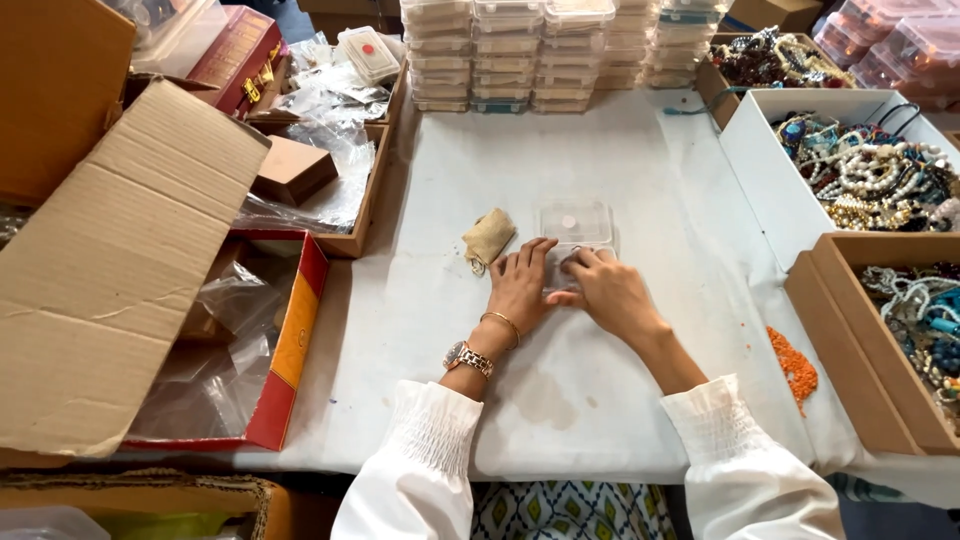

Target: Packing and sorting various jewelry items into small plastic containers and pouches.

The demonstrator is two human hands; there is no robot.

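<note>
A small clear plastic box (574, 226) lies open on the white table (620, 160), its lid flipped back away from me. My left hand (520, 285) rests flat beside the box's near half, fingers spread, with a watch and a bangle on the wrist. My right hand (605, 288) covers the near half of the box, fingertips pressing on something small inside that I cannot make out. A small tan cloth pouch (488, 238) lies just left of my left hand.
Stacks of clear boxes (520, 50) stand at the back. White box (860, 170) and brown boxes (910, 330) of bead jewellery sit on the right. Orange beads (795, 365) lie near the right. Cardboard flap (120, 270) and red tray (290, 340) of plastic bags are at left.
</note>
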